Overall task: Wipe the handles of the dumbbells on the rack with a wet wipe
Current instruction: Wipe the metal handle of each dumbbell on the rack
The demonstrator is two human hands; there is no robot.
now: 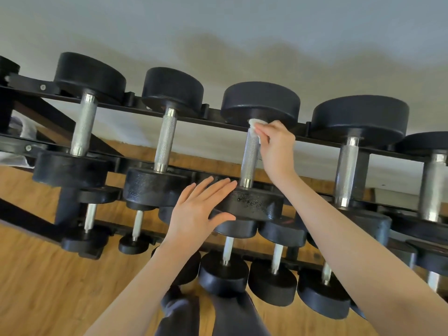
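Two bare hands work at the upper tier of the black rack (213, 118), where the right hand (276, 144) pinches a white wet wipe (254, 128) against the far end of a knurled steel handle (249, 158), just under the far head of the middle dumbbell (260, 105). Straight and spread, the fingers of the left hand (196, 212) lie flat on that dumbbell's near head (254, 204) at the rack's front edge, thumb under its rim, gripping nothing.

R hand (274, 139) pinches wipe (254, 128) atop handle (251, 156); L hand (201, 207) flat on weight head (252, 202).
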